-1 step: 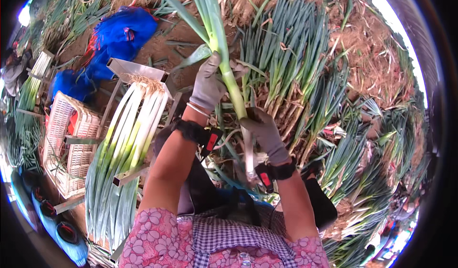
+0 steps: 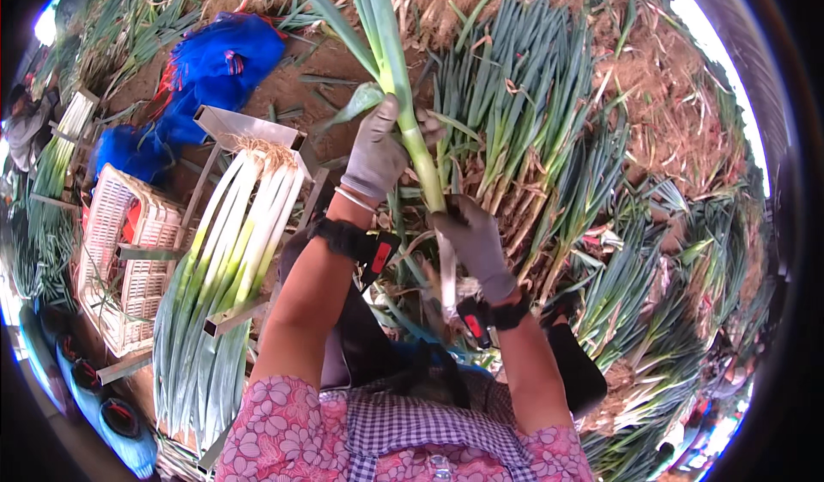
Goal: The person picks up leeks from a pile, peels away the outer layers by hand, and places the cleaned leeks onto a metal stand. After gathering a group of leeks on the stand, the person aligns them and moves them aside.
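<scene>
Both hands wear grey gloves and are closed on one long green onion [image 2: 419, 154], which slants upward and left in front of me. My left hand [image 2: 376, 149] grips it where the green leaves begin to fan out. Lower down, my right hand [image 2: 477, 246] wraps around the stalk. The pale root end [image 2: 447, 289] shows below the right hand, over my lap. A torn leaf [image 2: 356, 104] bends out beside the left fingers. To my left, a bunch of trimmed green onions [image 2: 227, 242] lies in a metal rack [image 2: 249, 127], white ends at the far side.
Heaped green onions [image 2: 506, 96] lie on the ground to the right, with more bunches [image 2: 635, 310] nearer me. Dry brown scraps [image 2: 678, 121] cover the soil. A cream plastic crate [image 2: 112, 284] and blue netting [image 2: 219, 61] are at left. Another person [image 2: 30, 126] is at the far left edge.
The leafy top of the green onion has shifted slightly to the right. Both hands keep their hold in nearly the same place.
</scene>
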Motion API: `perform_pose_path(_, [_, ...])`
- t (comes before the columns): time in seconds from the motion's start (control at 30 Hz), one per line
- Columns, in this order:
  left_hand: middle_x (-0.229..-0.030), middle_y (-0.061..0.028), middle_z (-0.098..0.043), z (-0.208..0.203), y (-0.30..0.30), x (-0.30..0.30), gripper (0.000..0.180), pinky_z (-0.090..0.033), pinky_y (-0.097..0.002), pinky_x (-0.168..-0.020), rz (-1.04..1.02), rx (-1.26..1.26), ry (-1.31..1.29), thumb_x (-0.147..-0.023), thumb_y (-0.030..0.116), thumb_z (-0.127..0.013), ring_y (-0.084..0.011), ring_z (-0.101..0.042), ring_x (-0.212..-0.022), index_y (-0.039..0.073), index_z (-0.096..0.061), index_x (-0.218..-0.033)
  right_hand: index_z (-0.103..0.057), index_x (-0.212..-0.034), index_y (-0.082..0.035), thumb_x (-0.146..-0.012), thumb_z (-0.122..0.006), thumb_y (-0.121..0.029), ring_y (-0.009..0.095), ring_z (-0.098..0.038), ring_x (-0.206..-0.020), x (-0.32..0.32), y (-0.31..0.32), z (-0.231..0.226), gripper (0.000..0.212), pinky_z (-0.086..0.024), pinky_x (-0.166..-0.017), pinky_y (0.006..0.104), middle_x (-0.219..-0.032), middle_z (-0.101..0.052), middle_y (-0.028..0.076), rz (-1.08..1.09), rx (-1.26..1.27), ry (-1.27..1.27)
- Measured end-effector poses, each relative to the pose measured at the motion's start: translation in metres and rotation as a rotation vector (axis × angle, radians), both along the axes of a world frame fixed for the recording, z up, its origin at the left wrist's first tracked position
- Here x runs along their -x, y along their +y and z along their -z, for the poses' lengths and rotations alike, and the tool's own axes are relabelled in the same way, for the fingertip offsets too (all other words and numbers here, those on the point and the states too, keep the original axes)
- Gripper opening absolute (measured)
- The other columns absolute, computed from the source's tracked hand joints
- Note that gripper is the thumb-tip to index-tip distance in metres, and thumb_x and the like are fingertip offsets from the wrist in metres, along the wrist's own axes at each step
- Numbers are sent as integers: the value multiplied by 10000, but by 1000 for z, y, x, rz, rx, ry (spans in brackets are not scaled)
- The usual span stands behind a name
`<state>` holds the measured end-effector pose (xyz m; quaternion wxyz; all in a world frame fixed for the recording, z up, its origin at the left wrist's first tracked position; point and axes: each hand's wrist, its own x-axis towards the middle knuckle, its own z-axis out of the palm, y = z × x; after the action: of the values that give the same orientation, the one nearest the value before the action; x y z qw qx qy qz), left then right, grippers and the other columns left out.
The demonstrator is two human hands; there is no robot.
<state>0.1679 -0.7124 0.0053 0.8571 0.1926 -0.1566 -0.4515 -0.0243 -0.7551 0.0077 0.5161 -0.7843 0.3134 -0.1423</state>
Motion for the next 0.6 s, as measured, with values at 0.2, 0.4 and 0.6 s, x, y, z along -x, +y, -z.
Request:
perform_pose_path(0.2, [-795, -37, -526, 11, -4, -1, 355, -462, -514, -920, 85, -195, -92, -880, 175, -556, -224, -589, -784, -12, -504, -1178, -649, -953, 0, -766, -716, -169, 147, -622, -696, -13, 2, -8, 261, -488, -637, 283, -788, -668, 83, 84, -77, -82])
perform_pose_path(0.4, [-768, -37, -487, 0, -6, 9, 421, -479, -455, -869, 129, -50, -132, -809, 80, -535, -201, -536, -713, -61, -479, -1201, -666, -896, -12, -782, -653, -229, 252, -631, -622, -25, -14, -26, 246, -496, -617, 327, -708, -650, 137, -14, 358, 183])
perform_pose_path(0.6, [-745, -47, -514, -12, 2, 14, 374, -489, -347, -729, -46, -179, -320, -812, 65, -526, -174, -524, -680, -77, -512, -1157, -660, -822, -14, -791, -637, -213, 321, -629, -625, -34, 12, -37, 203, -486, -583, 355, -694, -618, 195, 33, 406, 17])
